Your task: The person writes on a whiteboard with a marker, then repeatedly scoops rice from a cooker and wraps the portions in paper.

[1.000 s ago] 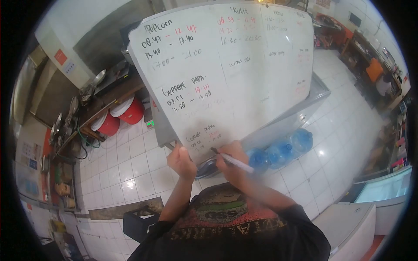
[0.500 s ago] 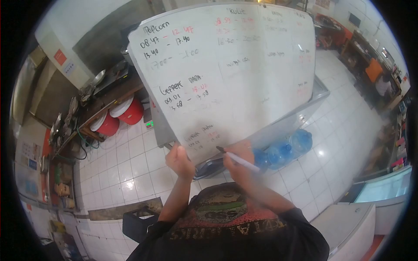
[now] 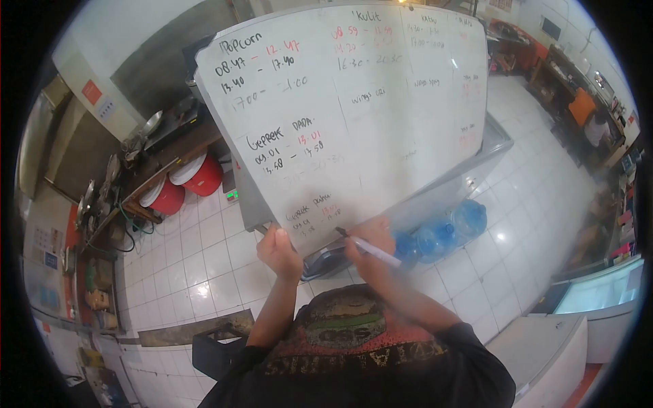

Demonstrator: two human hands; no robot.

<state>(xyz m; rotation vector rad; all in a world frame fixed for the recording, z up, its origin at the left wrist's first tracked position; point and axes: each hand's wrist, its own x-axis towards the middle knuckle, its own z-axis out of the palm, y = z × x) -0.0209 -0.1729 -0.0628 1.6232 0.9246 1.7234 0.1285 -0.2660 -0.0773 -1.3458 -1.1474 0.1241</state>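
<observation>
A large whiteboard (image 3: 388, 163) leans in front of me, covered in handwritten times and words in black and red. My left hand (image 3: 279, 253) is closed around its lower left edge. In my right hand (image 3: 371, 246) is a white marker (image 3: 376, 251) with a black tip, pointing up and left. The tip is right at the board's bottom part, just below the last block of writing at lower left. My right fingers are wrapped round the marker's front end, close to the board's lower edge.
Blue water jugs (image 3: 435, 239) stand on the white tiled floor right of my hand. Red buckets (image 3: 203, 175) sit under the counter at left, beside a scale with a green display (image 3: 232, 195). A white chest (image 3: 537, 350) is at lower right; a person (image 3: 598, 130) is far right.
The whiteboard has shifted very slightly left in view, and its writing looks sharper. The marker tip has moved a touch left. Both hands keep their hold.
</observation>
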